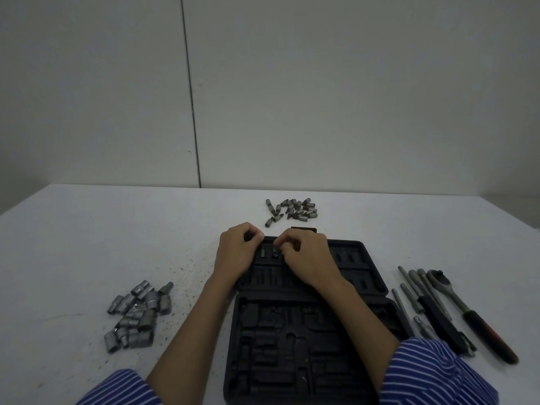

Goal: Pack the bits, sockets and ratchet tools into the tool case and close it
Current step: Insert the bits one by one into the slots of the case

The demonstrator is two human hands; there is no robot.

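An open black tool case (304,325) lies flat in front of me, with moulded slots in both halves. My left hand (236,252) is curled over the far left corner of the case's far half and seems to hold small dark pieces. My right hand (306,258) pinches a small bit over the far row of slots, where two bits (268,253) stand seated. A heap of loose bits (293,211) lies beyond the case. Several sockets (136,315) are piled to the left. The ratchet (467,311) and extension bars (420,296) lie to the right.
The white table (87,244) carries dark specks between the sockets and the case. A white panelled wall stands behind the table's far edge. A small dark block (304,229) sits just past the case. My striped sleeves fill the lower corners.
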